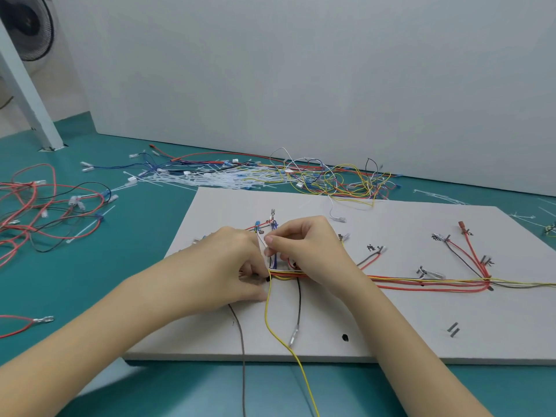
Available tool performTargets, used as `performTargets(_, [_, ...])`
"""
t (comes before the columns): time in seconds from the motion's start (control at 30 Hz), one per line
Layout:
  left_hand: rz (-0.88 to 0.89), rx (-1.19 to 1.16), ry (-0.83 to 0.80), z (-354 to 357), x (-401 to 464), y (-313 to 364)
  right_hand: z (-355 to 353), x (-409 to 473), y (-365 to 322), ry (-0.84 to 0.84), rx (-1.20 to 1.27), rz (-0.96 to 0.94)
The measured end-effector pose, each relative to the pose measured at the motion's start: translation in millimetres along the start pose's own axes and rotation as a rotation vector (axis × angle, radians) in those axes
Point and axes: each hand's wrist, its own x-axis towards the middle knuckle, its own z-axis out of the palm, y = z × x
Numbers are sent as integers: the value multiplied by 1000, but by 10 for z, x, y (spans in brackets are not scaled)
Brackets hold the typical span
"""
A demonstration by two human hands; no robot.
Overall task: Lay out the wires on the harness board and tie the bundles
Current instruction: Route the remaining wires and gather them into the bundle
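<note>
Wires first: nearest us a limp yellow wire [281, 335] trails off the harness board [391, 332], our left hand [237, 266] and right hand [304, 251] pinch the floppy bundle [391, 282] mid-board with curled fingers, spare cable ties [210, 177] beyond.

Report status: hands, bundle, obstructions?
Left hand and right hand both pinching at wire bundle on harness board. Yellow wire trails off edge.

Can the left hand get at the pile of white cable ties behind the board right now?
Probably not yet: the left hand is pinching the wire bundle. Once freed, nothing blocks the cable ties.
</note>
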Motion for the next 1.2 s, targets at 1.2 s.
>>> performTargets(1.2, [76, 201, -162, -37, -159, -140, 23, -4, 10, -18, -44, 4])
